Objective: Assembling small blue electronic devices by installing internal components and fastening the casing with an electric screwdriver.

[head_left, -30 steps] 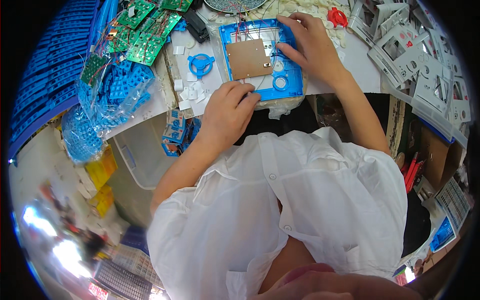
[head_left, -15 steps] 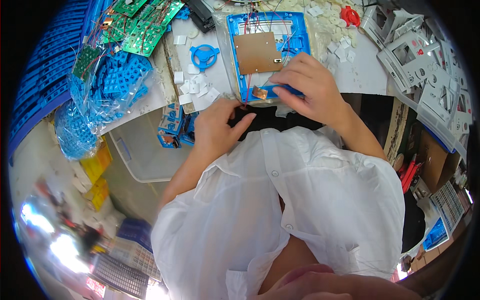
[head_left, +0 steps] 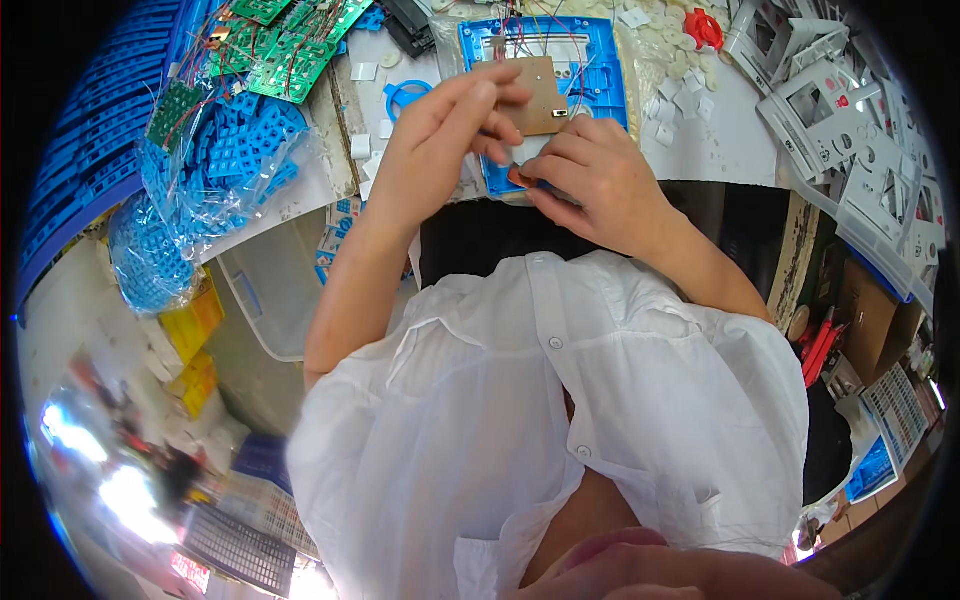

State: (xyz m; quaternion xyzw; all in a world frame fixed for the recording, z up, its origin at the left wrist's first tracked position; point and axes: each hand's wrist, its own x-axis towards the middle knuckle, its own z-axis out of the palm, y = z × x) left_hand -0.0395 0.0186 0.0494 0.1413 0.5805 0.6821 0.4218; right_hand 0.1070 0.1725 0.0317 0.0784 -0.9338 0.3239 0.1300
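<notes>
A blue plastic casing [head_left: 612, 70] lies at the table's near edge, with a brown circuit board [head_left: 541, 88] and thin red wires on it. My left hand [head_left: 450, 130] is raised over the casing's left side, its fingers apart and nothing visible in them. My right hand [head_left: 600, 175] rests over the near right corner, fingers curled. Its thumb and index fingertips close on a small copper-coloured piece [head_left: 519, 177] at the casing's near edge. My hands hide part of the board and the casing's front.
Green circuit boards [head_left: 295, 60] and bagged blue keypads [head_left: 240, 160] lie at the left. A blue ring [head_left: 404, 97] and white squares sit beside the casing. White panels [head_left: 850, 130] fill a bin at the right. A red plastic part [head_left: 703, 30] lies behind.
My left hand has risen from the table's edge to above the casing's left side. My right hand has shifted left and down onto the copper-coloured piece. The casing sits slightly farther away.
</notes>
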